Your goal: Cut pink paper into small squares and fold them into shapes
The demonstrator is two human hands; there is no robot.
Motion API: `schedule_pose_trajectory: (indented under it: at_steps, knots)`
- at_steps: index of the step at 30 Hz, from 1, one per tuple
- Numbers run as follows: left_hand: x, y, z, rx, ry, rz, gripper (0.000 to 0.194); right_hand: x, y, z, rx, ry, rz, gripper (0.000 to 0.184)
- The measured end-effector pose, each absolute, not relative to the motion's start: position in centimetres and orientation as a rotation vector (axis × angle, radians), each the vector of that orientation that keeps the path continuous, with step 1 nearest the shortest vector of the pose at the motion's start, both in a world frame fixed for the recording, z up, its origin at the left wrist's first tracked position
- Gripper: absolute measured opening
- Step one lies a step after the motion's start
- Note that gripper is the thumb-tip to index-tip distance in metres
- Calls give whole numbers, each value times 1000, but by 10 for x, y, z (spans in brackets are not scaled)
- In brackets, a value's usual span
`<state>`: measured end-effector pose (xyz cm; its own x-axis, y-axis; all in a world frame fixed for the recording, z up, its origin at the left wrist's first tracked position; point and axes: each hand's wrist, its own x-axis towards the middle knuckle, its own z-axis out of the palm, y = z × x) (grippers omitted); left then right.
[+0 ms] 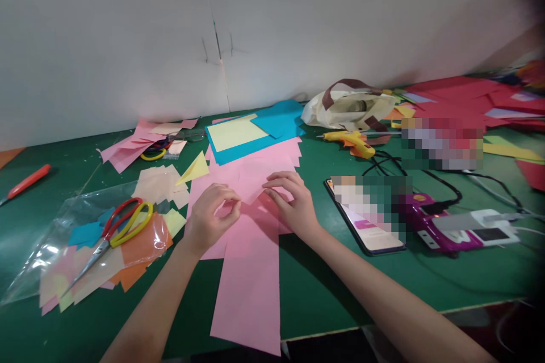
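My left hand (pixel 215 215) hovers above overlapping pink paper sheets (pixel 253 283), its thumb and forefinger meeting in a pinch. Facing it, my right hand (pixel 292 204) has thumb and fingers pressed together at the tips. Whatever lies between the fingertips blends with the pink below, so I cannot make it out. Behind the hands, a blue sheet (pixel 221 153) and a pale yellow sheet (pixel 236 135) lie on the pink stack. Just left of them is a small yellow paper piece (pixel 195 169). Scissors with red and yellow handles (pixel 106 244) rest on a clear plastic bag (pixel 51 238) with coloured paper squares.
On the green table (pixel 310 300), a phone (pixel 370 229), a purple power strip (pixel 438 227), cables and a yellow glue gun (pixel 351 140) lie to the right. A cloth bag (pixel 317 110) stands behind. An orange-handled cutter (pixel 29 181) is far left. A white wall (pixel 128 39) borders the back.
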<state>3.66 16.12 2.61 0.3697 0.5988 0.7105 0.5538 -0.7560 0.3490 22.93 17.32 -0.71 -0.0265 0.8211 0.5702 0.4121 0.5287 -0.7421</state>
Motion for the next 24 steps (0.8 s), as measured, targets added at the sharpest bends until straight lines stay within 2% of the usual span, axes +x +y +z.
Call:
schedule_pose_trajectory:
  at_steps: [5,10,14,18,19,22,24]
  knots:
    - [26,168,25,2591,1275,1339,13,233,177,-11,-1132,-1526,378,9]
    - [16,171,30,2371,1590,1371,9,236,178,-7,-1180,-1407,389,9]
    - [19,170,33,2232,1556,1413,6,233,176,-5,-1151,-1387,466,10]
    - [24,170,32,2165,1503,1420,37,230,173,-6,-1056,-1474,588,10]
    - [25,170,31,2155,1498,1420,35,229,172,-6,-1021,-1513,627,10]
    - [25,170,31,2130,1481,1416,6,231,171,-3,-889,-1593,825,14]
    - [24,170,32,2088,1463,1427,7,233,172,-2,-756,-1586,1097,33]
